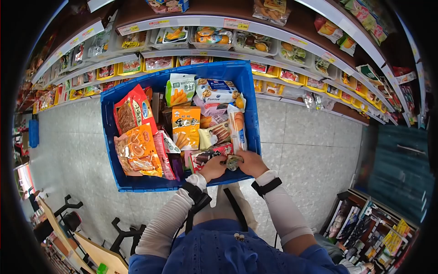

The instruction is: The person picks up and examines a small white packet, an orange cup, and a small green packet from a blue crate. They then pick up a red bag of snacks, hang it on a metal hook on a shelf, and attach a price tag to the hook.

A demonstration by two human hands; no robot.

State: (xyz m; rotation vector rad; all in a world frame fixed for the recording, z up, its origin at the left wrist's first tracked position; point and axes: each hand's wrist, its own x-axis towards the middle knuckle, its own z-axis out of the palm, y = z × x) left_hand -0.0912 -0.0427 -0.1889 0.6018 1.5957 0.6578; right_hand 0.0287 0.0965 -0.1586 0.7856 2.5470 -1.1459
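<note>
Both my hands meet over the near edge of a blue plastic crate [256, 128] filled with snack packets. Between them is a small greenish package in clear wrap [233, 162], pinched by my left hand [213, 168] and my right hand [253, 164]; its kind is too small to make out. Just beyond my left hand lies a red and dark snack box [207, 156]. A long bag of bread rolls [237, 125] stands by my right hand. Farther in are an orange snack packet [186, 128], a blue and white cookie bag [216, 91] and an orange bag [139, 150].
Store shelves [182, 52] with bins of packaged food curve across the far side. Grey tiled floor [301, 150] surrounds the crate. A teal cabinet [397, 169] and a rack of packets [369, 228] stand at right; black metal legs [121, 235] are at lower left.
</note>
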